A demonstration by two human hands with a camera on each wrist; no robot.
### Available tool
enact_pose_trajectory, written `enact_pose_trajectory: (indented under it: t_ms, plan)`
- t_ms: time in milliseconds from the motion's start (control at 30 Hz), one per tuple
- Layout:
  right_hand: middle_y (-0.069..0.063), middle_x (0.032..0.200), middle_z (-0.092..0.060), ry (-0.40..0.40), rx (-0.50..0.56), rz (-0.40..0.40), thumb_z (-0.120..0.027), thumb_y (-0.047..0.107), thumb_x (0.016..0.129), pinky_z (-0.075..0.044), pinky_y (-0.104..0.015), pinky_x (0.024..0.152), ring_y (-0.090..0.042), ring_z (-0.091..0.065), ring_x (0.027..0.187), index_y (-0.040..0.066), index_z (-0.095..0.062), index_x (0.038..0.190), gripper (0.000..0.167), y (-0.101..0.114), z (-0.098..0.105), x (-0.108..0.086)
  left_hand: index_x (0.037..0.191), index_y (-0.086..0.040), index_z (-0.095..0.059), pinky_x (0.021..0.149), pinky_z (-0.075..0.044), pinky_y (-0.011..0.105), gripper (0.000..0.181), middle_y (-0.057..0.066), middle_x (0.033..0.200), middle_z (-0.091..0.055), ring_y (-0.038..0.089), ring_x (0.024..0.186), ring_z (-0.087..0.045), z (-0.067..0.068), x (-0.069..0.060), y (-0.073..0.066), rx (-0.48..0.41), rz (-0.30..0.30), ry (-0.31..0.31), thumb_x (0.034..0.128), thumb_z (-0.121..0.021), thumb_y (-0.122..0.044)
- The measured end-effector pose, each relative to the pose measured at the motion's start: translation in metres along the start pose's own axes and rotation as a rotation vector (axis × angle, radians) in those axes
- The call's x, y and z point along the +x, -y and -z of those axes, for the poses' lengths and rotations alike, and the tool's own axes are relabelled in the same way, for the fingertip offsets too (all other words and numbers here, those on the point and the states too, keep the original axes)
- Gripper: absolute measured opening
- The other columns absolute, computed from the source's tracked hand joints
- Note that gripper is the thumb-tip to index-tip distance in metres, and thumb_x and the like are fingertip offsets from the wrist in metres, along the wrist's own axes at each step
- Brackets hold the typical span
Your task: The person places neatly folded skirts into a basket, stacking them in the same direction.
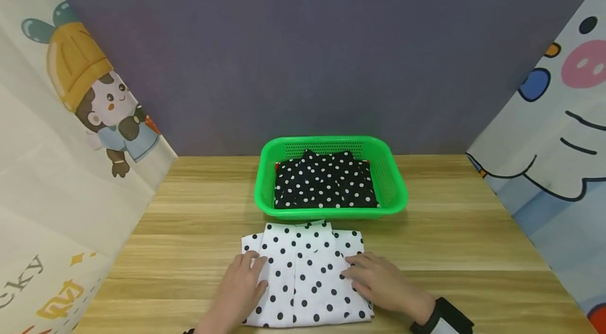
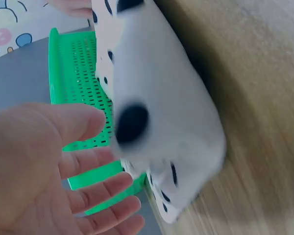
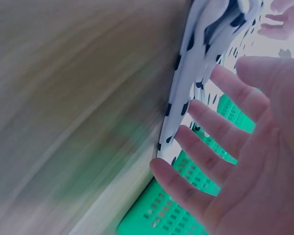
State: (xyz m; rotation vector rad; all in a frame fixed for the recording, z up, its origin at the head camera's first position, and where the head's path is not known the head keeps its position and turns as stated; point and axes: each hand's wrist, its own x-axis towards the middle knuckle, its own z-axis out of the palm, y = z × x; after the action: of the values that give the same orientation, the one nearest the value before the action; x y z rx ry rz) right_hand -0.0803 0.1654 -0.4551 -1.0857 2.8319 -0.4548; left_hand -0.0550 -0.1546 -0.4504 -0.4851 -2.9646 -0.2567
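Note:
A white cloth garment with black dots [image 1: 312, 281] lies folded on the table in front of the basket; its exact kind cannot be told. My left hand [image 1: 241, 284] rests at its left side, fingers spread and relaxed. On the opposite side my right hand [image 1: 381, 281] touches the cloth with extended fingertips. In the left wrist view the left hand [image 2: 44, 171] is beside the thick folded edge of the cloth [image 2: 161, 98]. The right wrist view shows the right hand [image 3: 245, 147] with fingers against the layered folds [image 3: 186, 83]. Neither hand grips anything.
Behind the cloth stands a green plastic basket [image 1: 397, 194] holding a folded black cloth with white dots [image 1: 326, 181]. The wooden table [image 1: 450, 229] meets a dark grey panel [image 1: 322, 50] at the back. Printed cartoon sheets hang on the left [image 1: 57, 208] and right [image 1: 535, 150].

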Motion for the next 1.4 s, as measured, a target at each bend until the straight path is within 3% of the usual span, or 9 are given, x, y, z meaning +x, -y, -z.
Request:
enact_pose_trajectory:
  t_ms: [100, 467, 833, 1000, 1200, 1400]
  plan:
    - [-0.004, 0.124, -0.057, -0.009, -0.001, -0.024, -0.055, 0.023, 0.090, -0.046, -0.048, 0.088, -0.025, -0.052, 0.112, 0.024, -0.065, 0.111, 0.024, -0.005, 0.001, -0.007, 0.112, -0.006, -0.062, 0.084, -0.048, 0.039, 0.044, 0.010, 0.109, -0.055, 0.025, 0.097, -0.053, -0.001, 0.001, -0.001, -0.004, 0.023, 0.008, 0.0742, -0.073, -0.025]
    - [-0.005, 0.122, -0.058, -0.067, -0.003, -0.098, -0.059, 0.022, 0.088, -0.048, -0.049, 0.084, -0.026, -0.054, 0.110, 0.023, -0.067, 0.108, 0.022, -0.016, 0.003, -0.027, 0.121, -0.005, -0.057, 0.084, -0.048, 0.039, 0.049, 0.008, 0.108, -0.054, 0.022, 0.096, -0.053, -0.016, 0.008, -0.012, -0.088, -0.003, 0.080, 0.0787, -0.068, -0.028]
    - [-0.006, 0.121, -0.059, -0.090, -0.015, -0.137, -0.061, 0.022, 0.086, -0.047, -0.050, 0.084, -0.027, -0.054, 0.109, 0.023, -0.068, 0.105, 0.020, -0.022, 0.005, -0.037, 0.118, -0.003, -0.059, 0.079, -0.049, 0.036, 0.048, 0.009, 0.105, -0.054, 0.021, 0.090, -0.053, -0.021, 0.016, -0.026, -0.061, -0.046, 0.018, 0.0766, -0.070, -0.025]
    - [-0.008, 0.119, -0.060, -0.111, -0.016, -0.151, -0.061, 0.021, 0.086, -0.048, -0.050, 0.084, -0.027, -0.055, 0.108, 0.022, -0.068, 0.103, 0.019, -0.020, 0.005, -0.038, 0.117, -0.004, -0.059, 0.076, -0.049, 0.035, 0.048, 0.009, 0.103, -0.054, 0.020, 0.088, -0.052, -0.020, 0.018, -0.027, -0.069, -0.046, 0.037, 0.0763, -0.070, -0.025]
    - [-0.008, 0.114, -0.060, -0.091, 0.023, -0.323, -0.062, 0.023, 0.086, -0.047, -0.047, 0.088, -0.026, -0.056, 0.106, 0.015, -0.067, 0.105, 0.021, -0.010, 0.009, -0.025, 0.115, -0.002, -0.059, 0.067, -0.049, 0.035, 0.048, 0.012, 0.100, -0.055, 0.022, 0.083, -0.051, -0.015, 0.029, -0.025, -0.092, 0.022, 0.102, 0.0751, -0.072, -0.026]
    - [-0.016, 0.116, -0.057, -0.045, 0.033, -0.509, -0.064, 0.024, 0.084, -0.048, -0.049, 0.084, -0.033, -0.056, 0.103, 0.006, -0.059, 0.118, 0.039, -0.005, 0.015, -0.008, 0.113, 0.004, -0.057, 0.061, -0.049, 0.037, 0.054, 0.020, 0.102, -0.055, 0.026, 0.081, -0.053, -0.013, 0.041, -0.022, -0.135, 0.160, 0.144, 0.0743, -0.073, -0.031]
